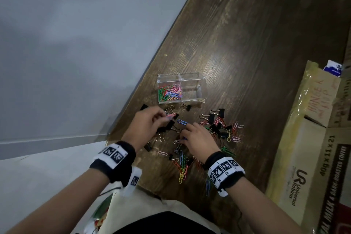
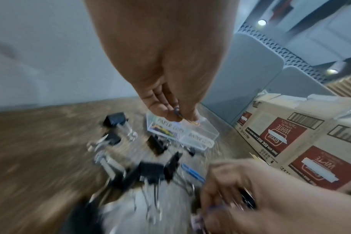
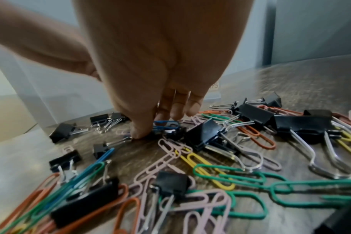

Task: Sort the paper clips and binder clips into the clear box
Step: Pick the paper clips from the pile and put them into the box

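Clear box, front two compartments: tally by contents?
Front compartments of the clear plastic box:
Holding coloured paper clips: 1 (left)
Empty: 1 (right compartment)
Holding black binder clips: 0; those in view lie loose on the wooden table
Total: 2

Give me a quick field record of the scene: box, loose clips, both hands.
box: clear box on the wooden table, two compartments
left compartment: coloured paper clips
right compartment: looks empty
loose clips: black binder clips and paper clips mixed on the table, near side of the box
left hand: pinches a few paper clips, short of the box
right hand: fingertips down in the pile at a blue paper clip; grip unclear
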Motion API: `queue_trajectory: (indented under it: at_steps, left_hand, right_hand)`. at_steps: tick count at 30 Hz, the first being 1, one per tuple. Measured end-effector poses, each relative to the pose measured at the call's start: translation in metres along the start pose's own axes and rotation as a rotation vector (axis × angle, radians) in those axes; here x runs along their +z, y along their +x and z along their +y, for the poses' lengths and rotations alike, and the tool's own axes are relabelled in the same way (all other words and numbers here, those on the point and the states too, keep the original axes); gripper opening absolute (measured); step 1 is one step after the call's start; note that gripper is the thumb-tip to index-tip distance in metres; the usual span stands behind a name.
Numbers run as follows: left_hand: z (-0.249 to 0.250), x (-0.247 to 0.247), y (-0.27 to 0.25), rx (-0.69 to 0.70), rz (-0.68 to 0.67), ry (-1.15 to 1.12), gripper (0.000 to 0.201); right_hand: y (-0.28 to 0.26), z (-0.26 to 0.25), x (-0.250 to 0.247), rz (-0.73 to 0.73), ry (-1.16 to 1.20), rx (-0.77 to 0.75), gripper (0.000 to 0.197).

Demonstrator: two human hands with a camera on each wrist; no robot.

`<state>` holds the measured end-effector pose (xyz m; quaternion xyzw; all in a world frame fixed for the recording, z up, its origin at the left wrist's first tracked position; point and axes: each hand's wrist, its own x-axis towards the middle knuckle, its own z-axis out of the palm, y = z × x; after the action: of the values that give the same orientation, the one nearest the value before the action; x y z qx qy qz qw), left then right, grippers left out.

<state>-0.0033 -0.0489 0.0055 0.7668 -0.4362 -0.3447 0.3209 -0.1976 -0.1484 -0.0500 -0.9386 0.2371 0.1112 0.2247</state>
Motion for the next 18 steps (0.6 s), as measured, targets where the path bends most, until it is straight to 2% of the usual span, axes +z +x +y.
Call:
queue_trajectory:
  at_steps: [4,7,9,11,14,18]
  left_hand:
    - [0.012,-0.006,0.048,0.129,0.117,0.134,0.008]
    - [0.011,-0.004,0.072,0.104,0.112,0.147,0.008]
    - [0.008,-0.004,0.076,0.084,0.1,0.138,0.012]
    - [0.004,-0.004,0.068,0.108,0.131,0.168,0.016]
    - [-0.001,-0.003,0.043,0.131,0.176,0.283,0.019]
    - [-0.013,0.007,0.003,0.111,0.092,0.357,0.015]
  right_hand:
    - [-0.006,-0.002,0.005,0.033,-0.002,0.032,0.026]
    - [-0.006,0.0,-0.007,0.112,0.205,0.164,0.035]
    - [0.001,-0.001,-0.021,0.182,0.336,0.226,0.032]
    - [0.017,-0.002,-0.039,0.245,0.395,0.252,0.023]
    - [0.051,-0.005,-0.064,0.335,0.398,0.251,0.027]
    - [0.088,-0.007,-0.079,0.363,0.353,0.27,0.019]
